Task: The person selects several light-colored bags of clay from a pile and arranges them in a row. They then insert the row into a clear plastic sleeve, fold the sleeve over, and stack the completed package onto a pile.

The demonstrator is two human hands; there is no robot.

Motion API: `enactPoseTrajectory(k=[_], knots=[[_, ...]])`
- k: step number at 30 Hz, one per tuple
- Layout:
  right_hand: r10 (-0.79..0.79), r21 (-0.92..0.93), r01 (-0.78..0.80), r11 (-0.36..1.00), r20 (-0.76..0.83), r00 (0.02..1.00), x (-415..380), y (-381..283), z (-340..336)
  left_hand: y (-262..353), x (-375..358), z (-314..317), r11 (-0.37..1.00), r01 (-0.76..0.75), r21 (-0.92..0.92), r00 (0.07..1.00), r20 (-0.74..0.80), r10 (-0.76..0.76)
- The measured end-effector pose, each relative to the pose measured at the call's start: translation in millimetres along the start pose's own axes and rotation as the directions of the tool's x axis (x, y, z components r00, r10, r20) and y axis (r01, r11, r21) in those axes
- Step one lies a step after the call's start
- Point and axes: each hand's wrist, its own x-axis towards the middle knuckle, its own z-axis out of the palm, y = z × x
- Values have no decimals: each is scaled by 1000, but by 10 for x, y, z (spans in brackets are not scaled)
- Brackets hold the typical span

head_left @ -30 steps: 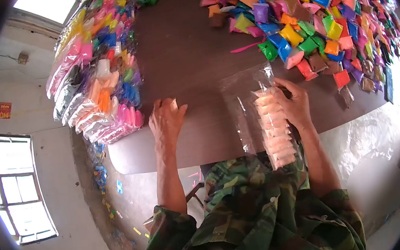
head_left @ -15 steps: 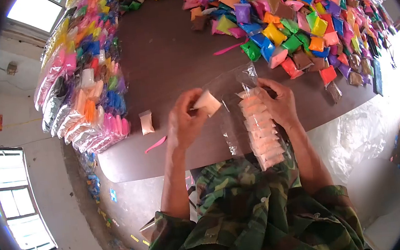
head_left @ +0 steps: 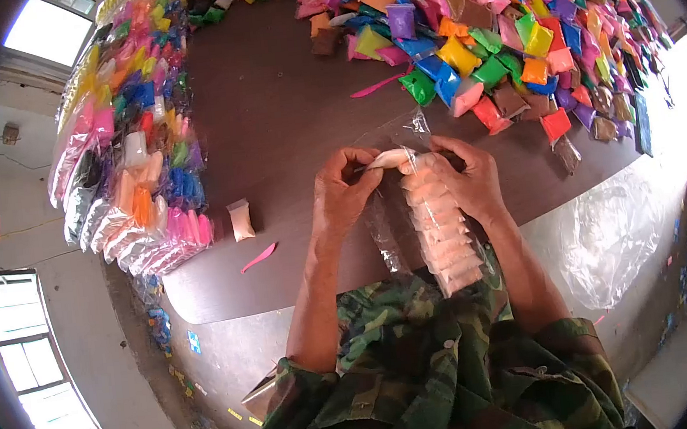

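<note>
Peach-colored packets (head_left: 445, 225) are lying in an overlapping column inside a clear plastic bag (head_left: 386, 239) at the near edge of the brown table (head_left: 268, 122). The left hand (head_left: 343, 191) is pinching a single packet (head_left: 390, 159) between thumb and fingers at the column's top. The right hand (head_left: 473, 183) is gripping the bag's upper part, fingers nearly closed. A loose packet (head_left: 241, 220) is resting near a pink plastic tool (head_left: 259, 258).

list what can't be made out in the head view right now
All in the head view:
- Exact count of stacked peach packets: they overlap, and the right hand may cover part.
- Left end of the single peach packet: behind the fingers of the left hand.
- Far side of the coloured heap: cut off by the top edge.
</note>
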Motion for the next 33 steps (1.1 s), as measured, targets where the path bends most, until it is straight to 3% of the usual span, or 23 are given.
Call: enactPoseTrajectory(k=[4,7,10,13,16,19,22,25,28,31,33], knots=[[60,61,-61,996,23,998,-2,-23,20,-137,85,76,994,-37,-106,995,87,46],[28,56,-29,998,25,999,9,13,14,-113,160,135,980,-152,126,982,129,135],[77,46,-79,996,51,996,2,-61,-14,145,141,161,872,-169,460,984,127,124],[51,-6,-51,999,44,998,2,-77,-18,166,165,162,812,-260,522,966,144,217],[39,-21,-38,999,36,999,5,-65,-15,57,182,169,739,-385,553,923,218,318],[-81,-38,80,996,-17,997,13,-1,14,24,197,166,802,-347,487,937,202,283],[-7,18,7,1000,2,1000,-3,-56,0,44,190,221,805,-296,514,955,181,235],[-70,21,70,997,2,998,6,-33,3,20,211,246,660,-459,595,888,277,368],[-4,132,5,991,-2,1000,-7,23,39,-29,152,303,671,-423,609,903,221,369],[-37,40,38,999,-7,999,-1,2,21,16,76,292,630,-434,644,895,227,384],[-44,11,44,999,3,999,0,11,1,125,-22,257,658,-356,663,923,139,360]])
